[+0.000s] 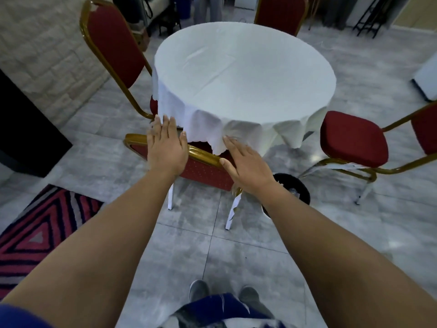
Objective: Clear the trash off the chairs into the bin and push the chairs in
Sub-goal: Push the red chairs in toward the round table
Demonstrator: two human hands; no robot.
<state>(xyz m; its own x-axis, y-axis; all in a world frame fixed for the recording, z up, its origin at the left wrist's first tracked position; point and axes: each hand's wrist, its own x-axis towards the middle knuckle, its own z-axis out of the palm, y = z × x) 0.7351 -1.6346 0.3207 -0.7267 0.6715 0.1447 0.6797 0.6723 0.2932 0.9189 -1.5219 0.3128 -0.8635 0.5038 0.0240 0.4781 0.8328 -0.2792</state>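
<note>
While both arms are reaching out toward 12 o'clock, I am seeing the left hand [166,147] lying flat, palm down, across the gold top rail [203,155] of the nearest chair [208,174]. Its fingers are stretching straight toward the cloth and are grasping nothing. The right hand [246,166] is resting on the same rail slightly toward 1 o'clock. It too is released and flat, with the thumb lying along the rail and the fingertips touching the hem of the white tablecloth [212,129].

That chair is standing right against the round table [246,74], its back facing me. Its seat is sitting mostly hidden beneath the hanging cloth.

The black bin [299,188] is sitting on the floor at 1 o'clock, just beside the chair's rear leg and partly behind the right wrist. Something pale and crumpled is showing inside it, but I cannot tell what.

A second chair [352,138] is standing at 2 o'clock, its red seat pulled clear of the table. A third chair [113,43] is standing at 10 o'clock with its seat tucked under the cloth. The back of a fourth chair [280,13] is showing beyond the table at 12 o'clock.

A striped rug [40,233] is lying at 8 o'clock, and grey shoes [198,290] are showing at 6 o'clock.
</note>
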